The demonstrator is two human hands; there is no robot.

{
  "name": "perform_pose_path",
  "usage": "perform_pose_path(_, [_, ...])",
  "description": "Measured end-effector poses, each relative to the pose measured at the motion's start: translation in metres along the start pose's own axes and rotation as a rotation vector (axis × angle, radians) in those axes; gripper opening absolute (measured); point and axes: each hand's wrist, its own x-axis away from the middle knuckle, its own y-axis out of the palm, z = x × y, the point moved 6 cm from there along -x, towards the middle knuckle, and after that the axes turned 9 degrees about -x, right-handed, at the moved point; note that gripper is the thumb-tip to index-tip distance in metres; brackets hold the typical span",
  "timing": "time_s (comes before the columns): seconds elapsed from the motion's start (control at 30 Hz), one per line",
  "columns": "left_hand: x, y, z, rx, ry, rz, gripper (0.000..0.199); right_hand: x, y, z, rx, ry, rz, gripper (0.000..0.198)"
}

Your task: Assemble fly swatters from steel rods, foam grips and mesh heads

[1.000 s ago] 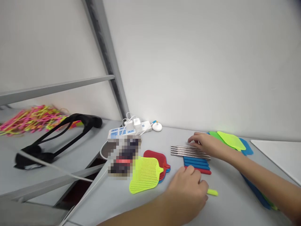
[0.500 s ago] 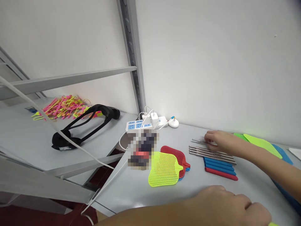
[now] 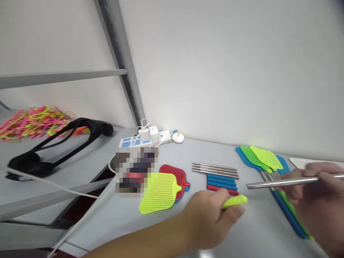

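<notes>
My left hand [image 3: 208,218] is closed around a yellow-green plastic handle [image 3: 235,201], one end of which sticks out past the thumb. At the right, my right hand [image 3: 311,193], blurred, grips a silver metal rod [image 3: 282,182] that points left toward the handle; rod and handle are apart. Between and behind the hands lie several metal rods [image 3: 215,170] in a row, with blue handles [image 3: 221,181] and a red handle [image 3: 222,190] in front of them. A yellow fly swatter head [image 3: 158,191] overlaps a red swatter head [image 3: 172,173], with blue showing underneath.
Whole fly swatters [image 3: 264,157] in blue, green and yellow lie at the right, partly behind my right hand. A power strip [image 3: 134,141] with white plugs stands by the wall. A shelf at left holds black headgear [image 3: 64,143] and a colourful pile [image 3: 37,120]. A white cable crosses the left side.
My right hand has lifted a metal rod from the row and brought it right and nearer. My left hand has come up with the yellow-green handle. The view has shifted right.
</notes>
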Motion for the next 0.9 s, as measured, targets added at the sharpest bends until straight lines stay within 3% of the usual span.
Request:
perform_pose_path(0.13, [-0.004, 0.013, -0.009, 0.037, -0.071, -0.084, 0.042, 0.007, 0.001, 0.024, -0.137, 0.182, 0.001, 0.014])
perform_pose_path(0.27, [-0.008, 0.014, -0.009, 0.088, -0.066, -0.126, 0.043, 0.013, -0.004, 0.031, -0.165, 0.205, -0.026, 0.015])
perform_pose_path(0.4, [-0.008, 0.005, -0.006, 0.211, 0.02, 0.013, 0.048, 0.021, -0.005, 0.027, -0.177, 0.159, -0.039, 0.014])
perform_pose_path(0.6, [-0.002, -0.005, -0.024, 0.703, -0.163, 0.28, 0.033, 0.031, 0.001, 0.034, -0.175, 0.218, -0.032, 0.011])
perform_pose_path(0.7, [-0.006, -0.01, -0.025, 0.827, -0.19, 0.328, 0.025, 0.028, 0.003, 0.039, -0.19, 0.256, -0.004, 0.012])
perform_pose_path(0.9, [-0.012, -0.016, -0.03, 0.863, -0.252, 0.363, 0.026, 0.015, 0.002, 0.042, -0.261, 0.307, 0.044, 0.017])
